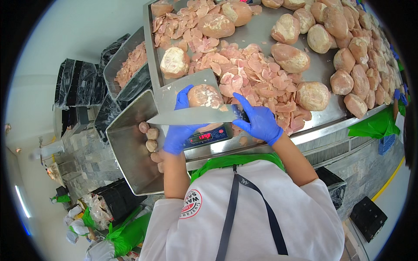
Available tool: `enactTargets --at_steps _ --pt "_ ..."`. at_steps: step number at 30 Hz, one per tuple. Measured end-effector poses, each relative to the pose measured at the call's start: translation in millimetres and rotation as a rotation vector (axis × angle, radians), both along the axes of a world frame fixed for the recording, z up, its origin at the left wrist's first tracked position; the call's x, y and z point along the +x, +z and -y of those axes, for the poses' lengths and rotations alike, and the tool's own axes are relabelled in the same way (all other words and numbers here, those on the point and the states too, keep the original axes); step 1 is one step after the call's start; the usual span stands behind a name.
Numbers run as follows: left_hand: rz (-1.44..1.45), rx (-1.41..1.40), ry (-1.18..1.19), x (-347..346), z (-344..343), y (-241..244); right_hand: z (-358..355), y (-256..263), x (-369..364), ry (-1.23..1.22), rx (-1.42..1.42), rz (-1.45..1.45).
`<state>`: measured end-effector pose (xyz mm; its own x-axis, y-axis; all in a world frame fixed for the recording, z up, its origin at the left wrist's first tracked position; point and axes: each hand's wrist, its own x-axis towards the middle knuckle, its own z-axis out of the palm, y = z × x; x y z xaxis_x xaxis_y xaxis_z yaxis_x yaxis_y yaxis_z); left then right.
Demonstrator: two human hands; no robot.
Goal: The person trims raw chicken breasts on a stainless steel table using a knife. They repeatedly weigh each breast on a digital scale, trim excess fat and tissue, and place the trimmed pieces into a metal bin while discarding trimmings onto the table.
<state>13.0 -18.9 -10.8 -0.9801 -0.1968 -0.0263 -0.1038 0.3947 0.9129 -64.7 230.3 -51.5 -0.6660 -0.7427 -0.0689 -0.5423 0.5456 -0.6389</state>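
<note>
In a blue glove, my left hand [179, 130] grips the left side of a rounded lump of pale pink, ham-like meat [205, 93]. That lump rests on a digital scale [171, 91] with a lit red display. My right hand [261, 122], also gloved in blue, is closed around the dark handle of a large knife. The broad knife blade [186, 115] lies across the front of the lump, tip pointing left, and hides part of it and of my left hand. I cannot tell whether the blade touches the meat. Thin meat slices [258, 71] are heaped just beyond the scale.
A raised-rim steel table [254, 37] carries many more meat lumps [336, 23]. Left of the scale, a steel tub [130, 146] holds several small lumps [152, 133]. Behind it, a grey crate [112, 68] contains trimmings. Other workers [127, 231] stand lower left; gloved hands [400, 94] show far right.
</note>
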Motion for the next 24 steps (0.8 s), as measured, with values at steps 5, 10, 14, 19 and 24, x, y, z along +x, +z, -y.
enactTargets --at_steps 5,10,14,19,24 --pt "0.040 0.111 -0.044 -3 0 1 48 4 -15 -0.014 -0.146 0.055" --pt "0.023 0.103 0.005 -7 5 -9 55 10 -28 0.036 -0.092 0.136" --pt "0.027 0.130 -0.018 -8 14 -6 23 -7 -5 0.009 -0.228 0.167" --pt "0.056 0.128 -0.110 -13 18 -5 27 -7 -9 0.012 -0.165 0.185" --pt "0.059 0.181 -0.086 -14 22 -10 60 8 -26 -0.001 -0.126 0.264"
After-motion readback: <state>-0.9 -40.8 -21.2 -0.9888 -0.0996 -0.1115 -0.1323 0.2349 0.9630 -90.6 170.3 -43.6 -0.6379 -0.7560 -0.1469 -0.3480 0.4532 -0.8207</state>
